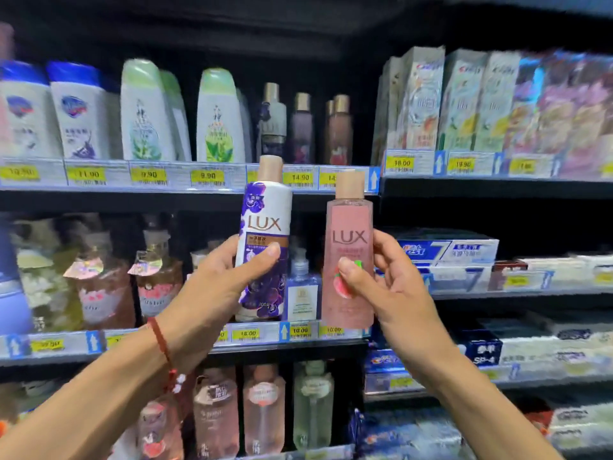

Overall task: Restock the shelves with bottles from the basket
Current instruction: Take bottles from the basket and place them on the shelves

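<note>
My left hand (215, 287) grips a white and purple LUX bottle (265, 224) with a tan cap, held upright in front of the shelves. My right hand (384, 283) grips a pink LUX bottle (348, 227) with a tan cap, upright beside the first, a small gap between them. Both bottles are raised just below the upper shelf (185, 187), where similar tan-capped bottles (302, 127) stand in a row. The basket is out of view.
White bottles with blue and green caps (146, 111) fill the upper shelf's left part. Pump bottles (156, 277) crowd the middle shelf (66, 346), and a small blue bottle (302, 293) stands behind my hands. Toothpaste boxes (464, 101) fill the right-hand shelving.
</note>
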